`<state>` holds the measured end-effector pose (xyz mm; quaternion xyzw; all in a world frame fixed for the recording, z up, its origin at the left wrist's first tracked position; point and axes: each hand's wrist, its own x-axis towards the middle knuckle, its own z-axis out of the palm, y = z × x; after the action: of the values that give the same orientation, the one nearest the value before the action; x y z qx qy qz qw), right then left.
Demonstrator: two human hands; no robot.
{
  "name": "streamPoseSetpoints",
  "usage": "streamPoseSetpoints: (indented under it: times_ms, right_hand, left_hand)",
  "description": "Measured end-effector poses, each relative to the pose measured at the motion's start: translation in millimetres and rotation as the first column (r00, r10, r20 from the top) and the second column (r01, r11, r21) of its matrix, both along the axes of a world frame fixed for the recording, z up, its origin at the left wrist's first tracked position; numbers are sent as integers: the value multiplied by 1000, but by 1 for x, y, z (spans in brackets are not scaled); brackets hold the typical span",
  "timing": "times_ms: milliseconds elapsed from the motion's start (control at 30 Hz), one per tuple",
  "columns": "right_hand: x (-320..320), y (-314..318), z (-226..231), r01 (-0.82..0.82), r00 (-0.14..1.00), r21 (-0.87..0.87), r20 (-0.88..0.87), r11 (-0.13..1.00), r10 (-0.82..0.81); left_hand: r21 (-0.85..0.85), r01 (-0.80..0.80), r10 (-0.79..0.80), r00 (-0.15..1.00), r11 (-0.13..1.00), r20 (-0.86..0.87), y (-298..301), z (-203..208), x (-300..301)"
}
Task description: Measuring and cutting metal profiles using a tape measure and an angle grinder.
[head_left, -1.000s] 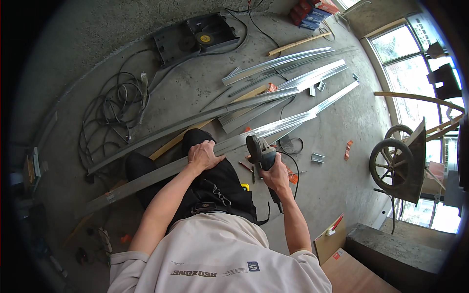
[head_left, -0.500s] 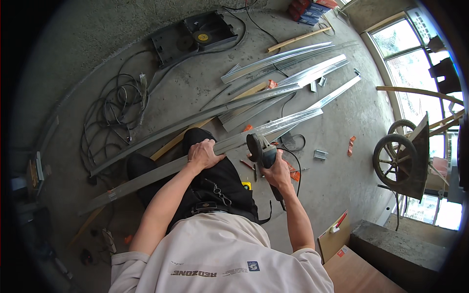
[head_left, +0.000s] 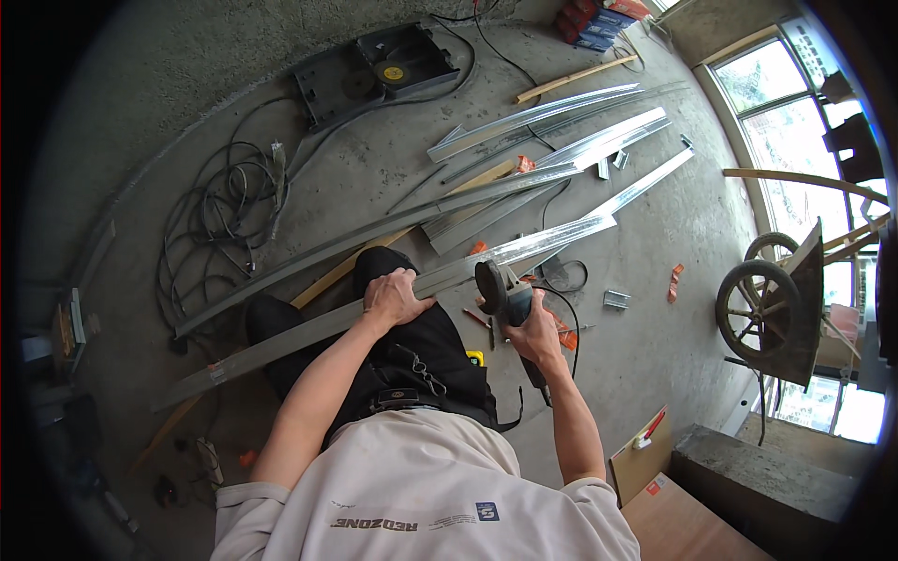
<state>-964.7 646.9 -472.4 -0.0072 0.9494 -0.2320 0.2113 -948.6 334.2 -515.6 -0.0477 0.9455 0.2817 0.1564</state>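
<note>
My left hand (head_left: 397, 297) is closed over the edge of a long metal channel (head_left: 309, 335) that lies across my thighs and slants up to the right. In my right hand (head_left: 535, 329) is an angle grinder (head_left: 516, 303), gripped round its body. The grinder's disc (head_left: 489, 286) faces the channel and looks close to its near edge; whether it touches I cannot tell. Just below the channel, a pencil-like stick (head_left: 477, 318) lies on the floor. A yellow tape measure (head_left: 476, 358) shows at my right hip.
More metal channels (head_left: 374, 245) and wooden strips (head_left: 574, 77) lie ahead on the concrete floor. Coiled black cable (head_left: 234, 192) is at the left, below an open dark tool case (head_left: 374, 75). A wheelbarrow (head_left: 769, 309) stands at the right, near a plywood board (head_left: 692, 519).
The view has shifted very slightly. Both hands, the grinder and the channel keep nearly the same places.
</note>
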Motion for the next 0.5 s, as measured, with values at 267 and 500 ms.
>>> streamPoseSetpoints:
  times_ms: [267,500]
  right_hand:
    - [-3,-6,8,-5,1000,22,-11,1000,6]
    - [-6,-2,-3,-17,999,6,-42,1000,17]
  left_hand:
    - [13,5,-4,999,1000,-41,-1,-4,1]
    - [23,5,-4,999,1000,-47,-1,-3,1]
